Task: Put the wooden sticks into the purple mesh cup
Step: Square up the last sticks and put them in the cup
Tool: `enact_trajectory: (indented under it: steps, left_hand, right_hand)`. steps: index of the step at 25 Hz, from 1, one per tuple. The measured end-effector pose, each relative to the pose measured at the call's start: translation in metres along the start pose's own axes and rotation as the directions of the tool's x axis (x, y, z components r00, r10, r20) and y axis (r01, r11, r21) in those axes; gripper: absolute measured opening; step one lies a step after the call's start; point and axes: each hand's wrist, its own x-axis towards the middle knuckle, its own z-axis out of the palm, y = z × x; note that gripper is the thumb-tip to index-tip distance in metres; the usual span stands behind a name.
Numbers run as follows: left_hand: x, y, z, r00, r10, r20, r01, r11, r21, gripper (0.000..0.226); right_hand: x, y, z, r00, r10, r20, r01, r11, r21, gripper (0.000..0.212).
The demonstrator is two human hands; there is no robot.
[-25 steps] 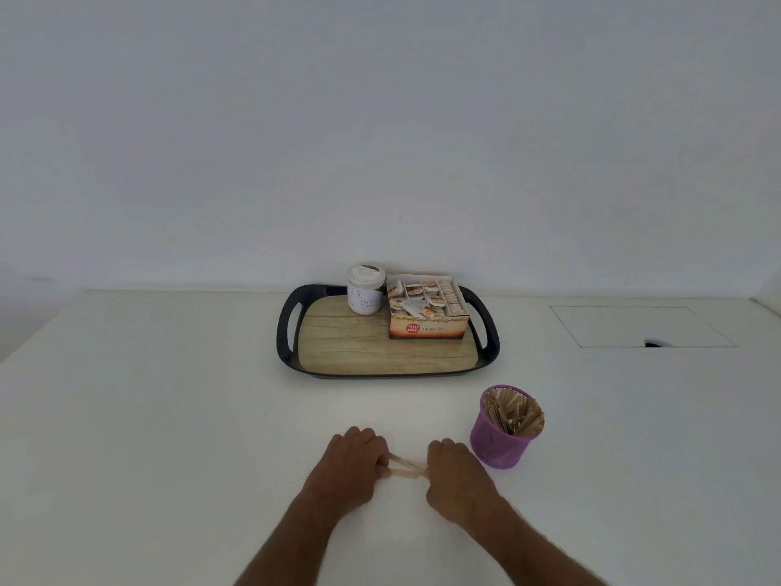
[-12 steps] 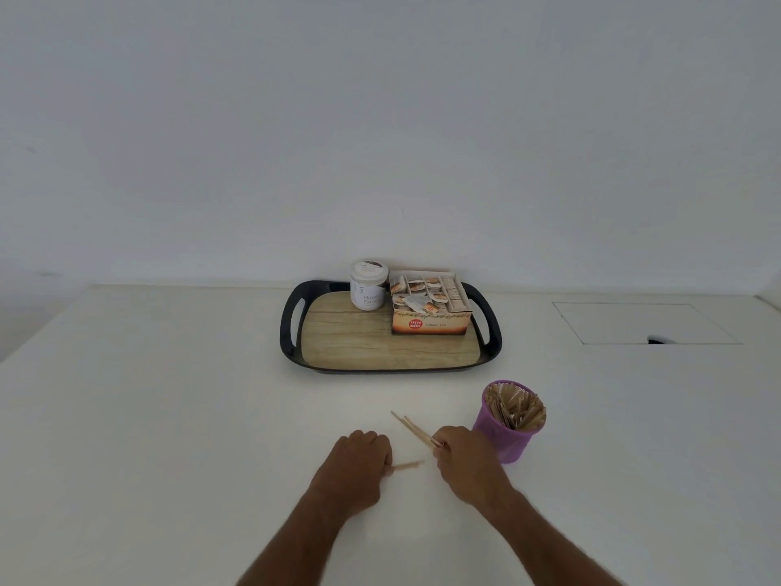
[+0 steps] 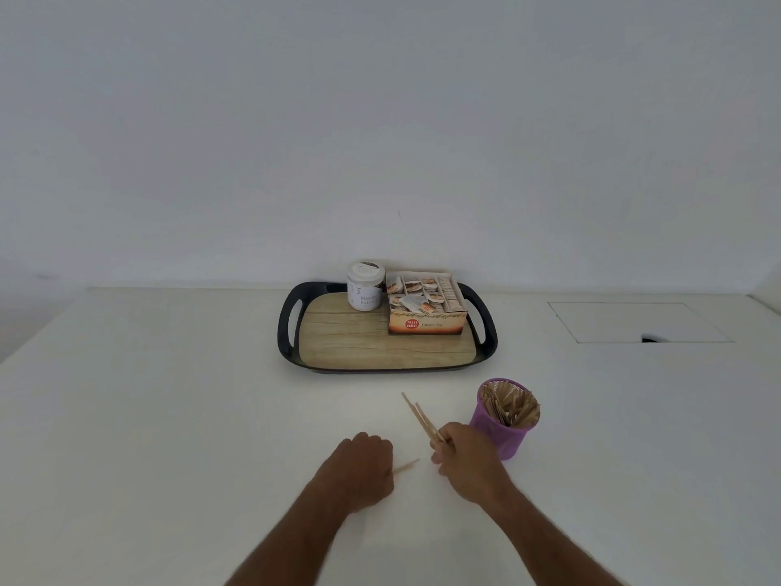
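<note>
The right hand is gripping a small bundle of wooden sticks, its fingers curled closed around their lower ends. The sticks are slanting up and away toward 11 o'clock from the fist, their free tips pointing at the tray. The hand is sitting just beside the purple mesh cup, at about 8 o'clock of it, and whether the knuckles are touching the cup wall cannot be told.

The left hand is resting as a loose fist on the white table, fingers folded in on a single stick whose free end is poking out toward 2 o'clock, into the gap between the two hands.

The cup is standing upright on the table and is already holding many sticks, leaning together inside it.

At 12 o'clock from the hands, a black-rimmed tray with a wood-look floor is lying on the table. A white jar is standing at its far edge, and an open box of tea sachets is sitting right beside the jar, at its 3 o'clock.
</note>
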Motion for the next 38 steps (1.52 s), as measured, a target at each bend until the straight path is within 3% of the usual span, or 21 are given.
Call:
enact_trajectory:
  steps: [3,8,12,15,20,23,25,32,38]
  left_hand:
    - [-0.002,0.004,-0.002,1.000,0.011,-0.006,-0.012,1.000,-0.028,0.020]
    - [0.000,0.009,-0.003,0.998,-0.049,-0.049,0.029,0.938,-0.345,0.008]
    - [0.012,0.010,0.004,0.976,-0.066,-0.208,-0.058,0.839,-0.541,0.042]
    - [0.024,0.031,-0.014,0.939,-0.163,-0.302,-0.111,0.690,-0.716,0.035]
    - [0.052,0.087,-0.057,0.868,-0.411,-0.278,-0.200,0.223,-0.954,0.027]
    - [0.069,0.116,-0.070,0.869,-0.412,-0.273,-0.242,0.127,-0.962,0.024]
    - [0.078,0.128,-0.071,0.876,-0.403,-0.267,-0.228,0.143,-0.963,0.023]
    - [0.086,0.142,-0.062,0.901,-0.330,-0.282,-0.122,0.432,-0.894,0.019]
    - [0.090,0.141,-0.062,0.855,-0.413,-0.316,-0.154,0.379,-0.913,0.020]
  right_hand:
    - [-0.008,-0.010,-0.009,0.997,0.001,-0.079,0.015,0.979,0.202,0.020]
    - [-0.017,-0.029,-0.043,0.978,-0.035,-0.207,0.124,0.892,0.435,0.022]
    - [-0.019,-0.030,-0.079,0.896,-0.078,-0.438,0.271,0.876,0.398,0.022]
    - [-0.016,-0.022,-0.101,0.821,-0.067,-0.567,0.306,0.890,0.339,0.018]
    - [-0.006,-0.004,-0.115,0.787,-0.012,-0.617,0.266,0.909,0.322,0.016]
    - [-0.002,0.007,-0.108,0.795,0.021,-0.606,0.225,0.917,0.328,0.017]
    - [-0.001,0.013,-0.104,0.805,0.023,-0.592,0.209,0.924,0.320,0.016]
    - [0.004,0.026,-0.094,0.825,-0.019,-0.565,0.173,0.960,0.221,0.013]
    - [0.006,0.014,-0.101,0.772,0.006,-0.636,0.256,0.912,0.319,0.010]
